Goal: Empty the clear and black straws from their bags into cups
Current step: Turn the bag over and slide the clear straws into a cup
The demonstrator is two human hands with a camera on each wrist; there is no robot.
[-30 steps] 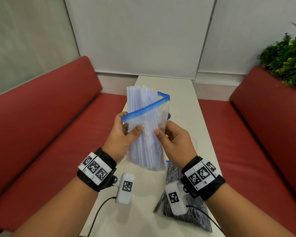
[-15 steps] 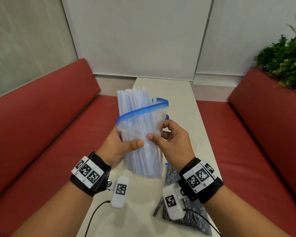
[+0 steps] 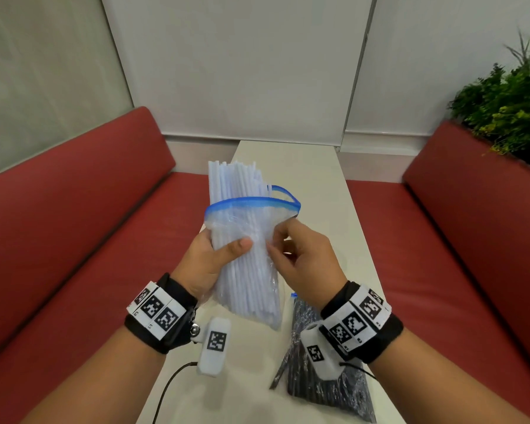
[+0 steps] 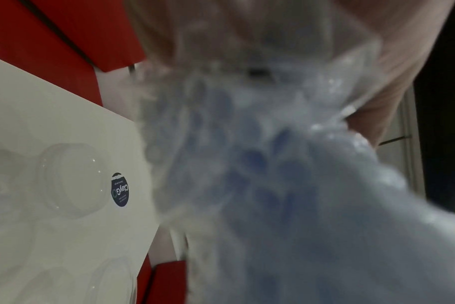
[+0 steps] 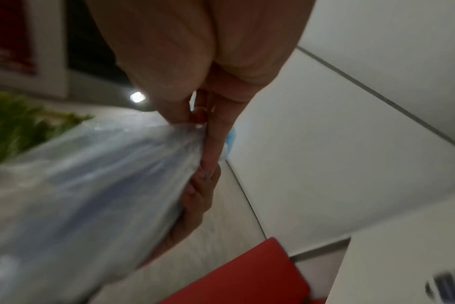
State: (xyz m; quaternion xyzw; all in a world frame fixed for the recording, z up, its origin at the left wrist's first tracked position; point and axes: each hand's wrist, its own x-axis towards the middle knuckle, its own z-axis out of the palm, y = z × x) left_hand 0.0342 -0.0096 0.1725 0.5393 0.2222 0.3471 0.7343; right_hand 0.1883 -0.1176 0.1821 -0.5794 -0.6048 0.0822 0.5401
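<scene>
Clear straws (image 3: 237, 191), a bundle of thin translucent plastic tubes, stand nearly upright in a clear zip bag with a blue seal strip (image 3: 251, 204), held in the air above the near half of the long white table (image 3: 318, 166). Bag mouth is open; straw tips stick out well above the blue strip.

Left hand (image 3: 208, 261): fingers and thumb wrapped round the bundle's middle through the plastic, carrying its weight. Right hand (image 3: 303, 258): fingertips pinch loose bag film just right of the bundle, below the seal; the right wrist view confirms a fold of film caught between finger and thumb.

Relative to the held bag: black straws in a second clear plastic bag (image 3: 328, 362) lie flat on the table, below and to the right, untouched. Clear plastic cups (image 4: 73, 181) show only in the left wrist view, lying or standing on the table past the bag; upright or tipped, cannot tell.

Key relation: bundle's long axis runs vertical, open end up and away from both hands. Judgement: bag must be pulled down off the straws, or inverted over a cup. Left hand is the carrier; right is free to strip film.
</scene>
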